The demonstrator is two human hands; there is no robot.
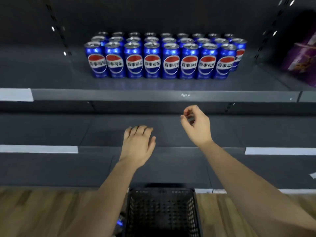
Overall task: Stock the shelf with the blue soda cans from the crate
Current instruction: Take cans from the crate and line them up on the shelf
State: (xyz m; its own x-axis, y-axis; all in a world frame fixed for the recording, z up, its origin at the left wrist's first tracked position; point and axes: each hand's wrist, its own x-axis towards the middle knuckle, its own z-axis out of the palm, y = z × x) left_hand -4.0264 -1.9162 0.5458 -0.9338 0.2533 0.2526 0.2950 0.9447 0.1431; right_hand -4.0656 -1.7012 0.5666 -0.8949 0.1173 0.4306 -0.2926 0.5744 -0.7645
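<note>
Blue soda cans point(160, 60) are standing upright in a tight block on the upper shelf point(153, 95), three rows deep as far as I can tell, sides touching. They're glossy blue metal cylinders with dull silver tops and a round red-white-blue logo facing out. The shelf is matte dark grey metal with a flat front lip and white label strips point(16, 94) on the edge.

Both hands hover in front of the lower shelf point(51, 132), below the cans and well apart from them. Left hand point(138, 144) is back-up with fingers drooping loosely, grip slack and holding nothing. Right hand point(196, 125) is a bit higher, fingers loosely curled toward the thumb, grip likewise holding nothing.

Black plastic crate point(162, 190) with perforated mesh walls sits on the wood-grain floor point(51, 211) between the forearms. There's a blurry purple box point(302, 55) at the far right of the upper shelf.
</note>
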